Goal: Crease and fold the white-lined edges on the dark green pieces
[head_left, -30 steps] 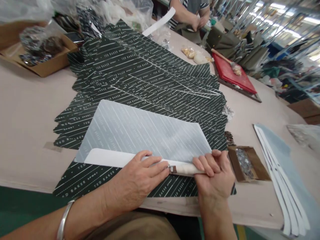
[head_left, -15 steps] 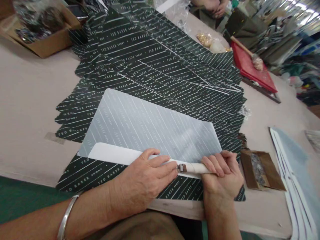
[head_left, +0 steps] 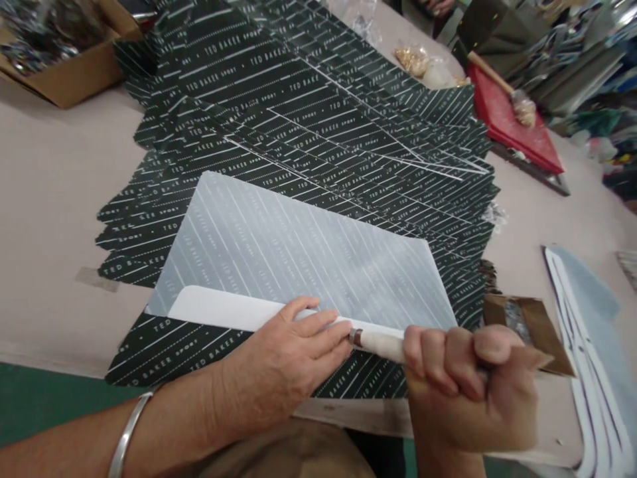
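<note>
A white-handled tool [head_left: 381, 342] is being gripped in the right hand [head_left: 468, 392], which is closed in a fist around the handle; the tool's metal collar is showing just beside the left fingertips. The left hand [head_left: 283, 368] is being laid flat, fingers spread narrowly, on the white flap [head_left: 223, 311] of a grey sheet [head_left: 303, 259], holding nothing. The sheet is lying just beyond both hands on a fanned stack of dark printed sheets [head_left: 308, 119] on the bench [head_left: 44, 199]. A small carton [head_left: 530, 325] is sitting just beyond the right hand. A bangle [head_left: 124, 435] is being worn on the left wrist.
</note>
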Tool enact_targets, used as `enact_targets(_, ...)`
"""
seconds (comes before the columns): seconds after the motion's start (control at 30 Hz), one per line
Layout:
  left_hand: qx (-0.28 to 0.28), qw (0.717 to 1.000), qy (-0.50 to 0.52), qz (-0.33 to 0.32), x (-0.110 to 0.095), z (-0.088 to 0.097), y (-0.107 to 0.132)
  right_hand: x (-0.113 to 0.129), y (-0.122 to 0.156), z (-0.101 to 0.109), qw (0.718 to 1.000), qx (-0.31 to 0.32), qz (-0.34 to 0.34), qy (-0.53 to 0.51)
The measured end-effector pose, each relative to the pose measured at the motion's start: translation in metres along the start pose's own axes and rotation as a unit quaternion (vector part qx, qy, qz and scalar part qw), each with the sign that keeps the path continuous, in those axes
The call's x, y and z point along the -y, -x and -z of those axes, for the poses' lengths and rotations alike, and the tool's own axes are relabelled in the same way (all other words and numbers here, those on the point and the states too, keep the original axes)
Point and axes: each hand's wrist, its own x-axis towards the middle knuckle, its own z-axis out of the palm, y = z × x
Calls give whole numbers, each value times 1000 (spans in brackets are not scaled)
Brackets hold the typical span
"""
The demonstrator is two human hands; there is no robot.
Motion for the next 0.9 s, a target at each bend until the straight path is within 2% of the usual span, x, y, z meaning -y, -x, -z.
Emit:
enact_targets(0.07, -4, 1000, 0, -5, 1, -1, 0, 3, 3, -1, 1000, 18, 5, 19)
enact_targets(0.2, 15, 1000, 4, -7, 1, -1, 1, 1, 0, 6, 1000, -18, 20, -13)
enact_targets(0.33, 23, 1000, 2, 0, 0, 0, 1, 0, 0, 8, 999, 27, 28, 0)
enact_targets(0.5, 25, 1000, 9, 3, -1, 3, 0, 4, 10, -7, 993, 95, 11, 71)
enact_targets(0.67, 23, 999, 21, -3, 0, 2, 1, 4, 17, -23, 970, 118, 60, 206)
enact_targets(0.77, 23, 1000, 12, 1, 0, 1, 1, 3, 7, -17, 979, 117, 33, 162)
enact_targets(0.9, 14, 1000, 5, 6, -1, 1, 0, 2, -14, -3, 999, 20, -19, 27)
